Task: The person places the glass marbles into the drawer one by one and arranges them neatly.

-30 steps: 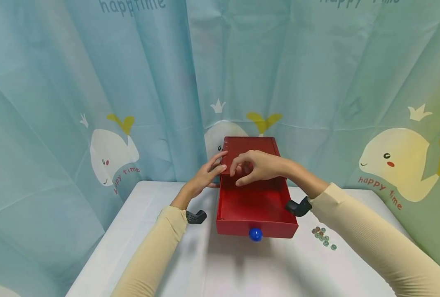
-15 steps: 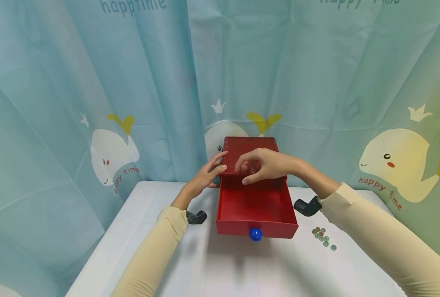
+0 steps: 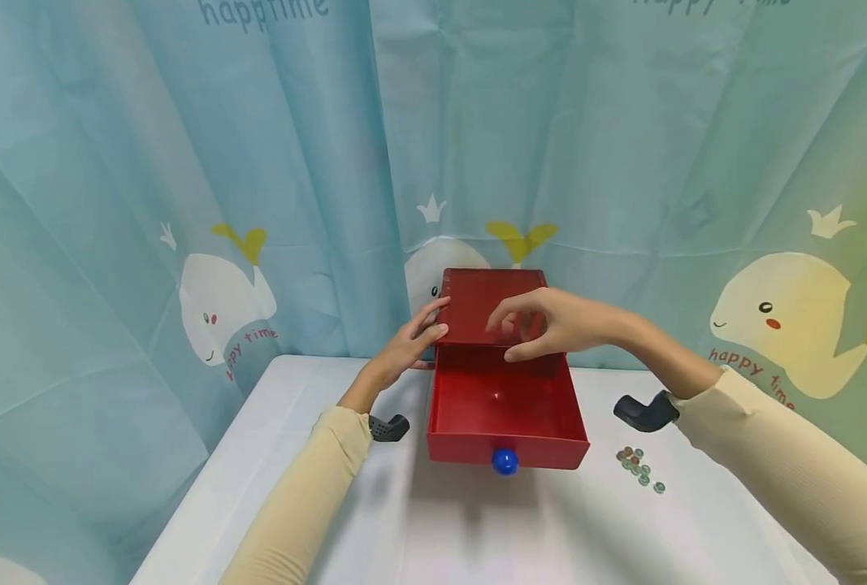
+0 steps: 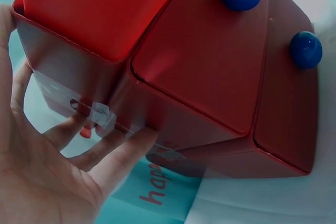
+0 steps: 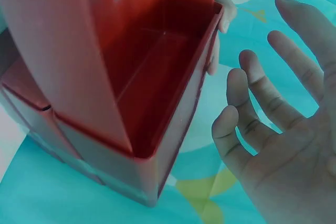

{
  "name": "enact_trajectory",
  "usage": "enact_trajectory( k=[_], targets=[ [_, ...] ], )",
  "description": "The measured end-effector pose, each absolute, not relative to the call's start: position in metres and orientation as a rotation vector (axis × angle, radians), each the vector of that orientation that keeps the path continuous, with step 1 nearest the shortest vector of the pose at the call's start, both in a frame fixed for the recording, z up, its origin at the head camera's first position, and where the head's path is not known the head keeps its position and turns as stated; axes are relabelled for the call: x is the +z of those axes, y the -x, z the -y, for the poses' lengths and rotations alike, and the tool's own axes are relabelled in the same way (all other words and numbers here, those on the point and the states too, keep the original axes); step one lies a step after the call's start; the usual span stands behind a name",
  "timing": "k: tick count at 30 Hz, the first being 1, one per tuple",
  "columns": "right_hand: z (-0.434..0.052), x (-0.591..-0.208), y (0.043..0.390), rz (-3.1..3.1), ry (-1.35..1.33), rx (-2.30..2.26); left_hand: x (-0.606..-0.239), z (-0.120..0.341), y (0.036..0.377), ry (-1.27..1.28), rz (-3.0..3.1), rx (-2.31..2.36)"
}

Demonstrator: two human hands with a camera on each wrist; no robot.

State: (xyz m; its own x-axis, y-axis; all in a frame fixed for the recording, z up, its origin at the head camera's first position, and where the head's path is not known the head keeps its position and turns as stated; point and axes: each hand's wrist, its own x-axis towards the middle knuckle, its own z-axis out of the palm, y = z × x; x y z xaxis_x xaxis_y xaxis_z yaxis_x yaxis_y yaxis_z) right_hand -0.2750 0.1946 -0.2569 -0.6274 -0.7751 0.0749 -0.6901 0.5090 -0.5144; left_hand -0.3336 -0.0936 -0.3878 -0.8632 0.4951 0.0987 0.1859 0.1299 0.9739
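Red drawer [image 3: 505, 406] pulled open, left hand [image 3: 404, 345] bracing cabinet edge, right hand [image 3: 550, 323] hovering

A white counter [image 3: 440, 528] stands against a curtained backdrop. At its far middle sits a red drawer cabinet [image 3: 493, 294], whose top drawer [image 3: 505, 413] juts out toward the near edge with a blue knob [image 3: 505, 461]. To the right, near the drawer's front, lies a small cluster of coins [image 3: 639, 469].
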Motion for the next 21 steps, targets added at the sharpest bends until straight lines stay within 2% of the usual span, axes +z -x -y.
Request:
enact_trajectory(
  k=[21],
  targets=[
    [-0.258, -0.261, 0.242, -2.69, 1.261, -0.972, -0.391, 0.093, 0.336, -0.688, -2.161, 1.808]
  ],
)
